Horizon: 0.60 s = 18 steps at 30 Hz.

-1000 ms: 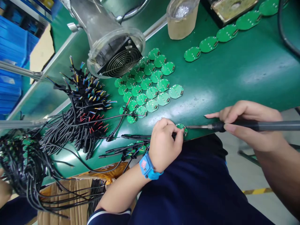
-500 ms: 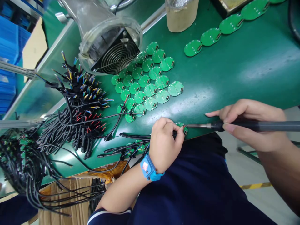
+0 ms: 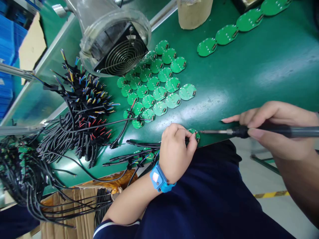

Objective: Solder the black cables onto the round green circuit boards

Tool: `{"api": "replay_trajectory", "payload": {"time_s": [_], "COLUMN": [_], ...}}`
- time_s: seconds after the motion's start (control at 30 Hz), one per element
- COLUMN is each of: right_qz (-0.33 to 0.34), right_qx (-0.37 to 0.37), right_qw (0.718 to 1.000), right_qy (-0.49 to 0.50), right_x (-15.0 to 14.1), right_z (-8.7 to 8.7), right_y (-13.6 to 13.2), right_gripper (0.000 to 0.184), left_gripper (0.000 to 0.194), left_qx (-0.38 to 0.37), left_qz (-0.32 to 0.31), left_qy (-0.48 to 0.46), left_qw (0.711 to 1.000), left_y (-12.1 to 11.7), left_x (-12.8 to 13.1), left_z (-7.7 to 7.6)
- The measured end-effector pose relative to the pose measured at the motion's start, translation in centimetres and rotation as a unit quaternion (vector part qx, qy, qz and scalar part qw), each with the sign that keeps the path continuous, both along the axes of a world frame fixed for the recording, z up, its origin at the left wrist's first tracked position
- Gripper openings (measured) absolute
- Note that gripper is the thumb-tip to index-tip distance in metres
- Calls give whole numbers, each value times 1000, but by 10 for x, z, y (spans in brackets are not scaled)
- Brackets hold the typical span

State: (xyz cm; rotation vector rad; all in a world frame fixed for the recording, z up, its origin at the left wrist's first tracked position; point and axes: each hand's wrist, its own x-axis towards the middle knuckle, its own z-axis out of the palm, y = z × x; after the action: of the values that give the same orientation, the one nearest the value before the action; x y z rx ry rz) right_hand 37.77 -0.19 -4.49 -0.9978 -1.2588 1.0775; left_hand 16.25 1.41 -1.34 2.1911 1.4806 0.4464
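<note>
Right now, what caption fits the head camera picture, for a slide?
Left hand holds a circuit board while right hand aims a soldering iron at it, near rows of boards.

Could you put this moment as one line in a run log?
left hand: pinched at green board | right hand: holding soldering iron, tip at board's edge | nearby: cables, fan, more boards

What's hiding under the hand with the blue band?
A bit of green board peeks out past the fingers of the left hand. Black cables disappear behind it. Its palm side is hidden, so I can't tell what else is there.
</note>
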Motion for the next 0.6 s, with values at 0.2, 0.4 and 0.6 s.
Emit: {"api": "replay_trajectory", "payload": {"time_s": [0.2,0.4,0.6], "right_qz": [-19,-9,-10], "right_qx": [-14,-28,-27], "right_qw": [998,994,993], "right_qy": [-50,-108,-112], "right_x": [0,-1,0], "right_z": [-5,-4,-2], "right_y": [-2,-2,-1], "right_gripper": [13,14,12], "left_gripper": [9,11,11], "left_qx": [-3,3,-2], "left_qz": [1,2,5], "left_qy": [2,6,26], "left_qw": [1000,1000,1000], "left_y": [0,-1,1], "left_x": [0,1,4], "left_z": [0,1,1]}}
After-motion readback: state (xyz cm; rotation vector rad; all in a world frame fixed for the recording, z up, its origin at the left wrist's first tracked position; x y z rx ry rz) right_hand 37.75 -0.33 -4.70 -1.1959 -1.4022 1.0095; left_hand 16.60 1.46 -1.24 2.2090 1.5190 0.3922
